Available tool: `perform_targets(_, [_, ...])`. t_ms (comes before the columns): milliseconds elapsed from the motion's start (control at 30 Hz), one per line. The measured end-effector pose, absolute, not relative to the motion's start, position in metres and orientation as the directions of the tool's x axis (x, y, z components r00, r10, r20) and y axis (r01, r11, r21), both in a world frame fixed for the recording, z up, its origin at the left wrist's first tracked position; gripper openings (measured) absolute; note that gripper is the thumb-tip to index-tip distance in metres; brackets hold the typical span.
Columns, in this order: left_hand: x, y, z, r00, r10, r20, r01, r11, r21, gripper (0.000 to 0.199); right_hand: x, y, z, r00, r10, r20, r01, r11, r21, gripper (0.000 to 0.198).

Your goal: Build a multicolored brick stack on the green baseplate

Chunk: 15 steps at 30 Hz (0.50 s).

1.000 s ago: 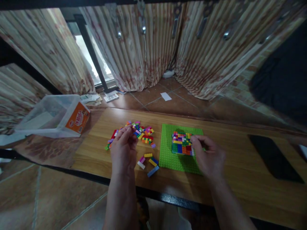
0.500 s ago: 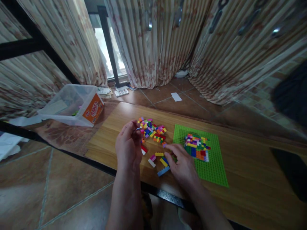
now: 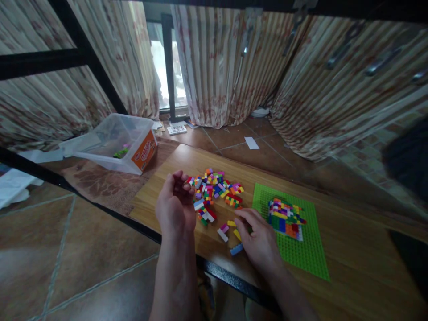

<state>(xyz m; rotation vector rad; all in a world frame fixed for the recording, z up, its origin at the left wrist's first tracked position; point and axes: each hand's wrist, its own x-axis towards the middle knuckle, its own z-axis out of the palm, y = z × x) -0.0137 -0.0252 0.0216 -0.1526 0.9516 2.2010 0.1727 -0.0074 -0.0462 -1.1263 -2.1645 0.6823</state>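
My left hand (image 3: 175, 203) is raised at the left side of a loose pile of coloured toy bricks (image 3: 214, 185), palm turned inward. Its fingers are loosely curled and apart, with no brick visible in them. Low over the table, my right hand (image 3: 259, 236) has thumb and index finger apart beside a few bricks, among them a yellow brick (image 3: 237, 235) and a light blue brick (image 3: 236, 249); its other fingers are partly hidden. To its right lies a green baseplate (image 3: 301, 263) bearing a multicoloured brick build (image 3: 286, 216).
A clear plastic box (image 3: 110, 156) with an orange label stands beyond the wooden table's (image 3: 160, 171) left end. A dark flat object (image 3: 406, 258) lies at the right. Striped curtains (image 3: 214, 67) hang behind, and a white paper (image 3: 251, 142) is on the floor.
The view has shifted, so the table and bricks appear lower and further right. My left hand has moved left off the pile, uncovering more bricks. My right hand stays near the loose bricks.
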Motion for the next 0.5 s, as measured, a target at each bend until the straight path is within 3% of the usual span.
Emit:
perform_targets(333, [-0.023, -0.029, 0.023, -0.713, 0.586, -0.385, -0.686, -0.471, 0.554, 0.014, 0.108, 0.058, -0.048, -0.523, 0.792, 0.315, 0.666, 0.61, -0.429, 0.019])
perform_targets(500, [-0.024, -0.029, 0.022, -0.701, 0.604, -0.378, -0.696, -0.465, 0.547, 0.013, 0.11, 0.057, -0.054, -0.566, 0.759, 0.323, 0.637, 0.651, -0.413, 0.019])
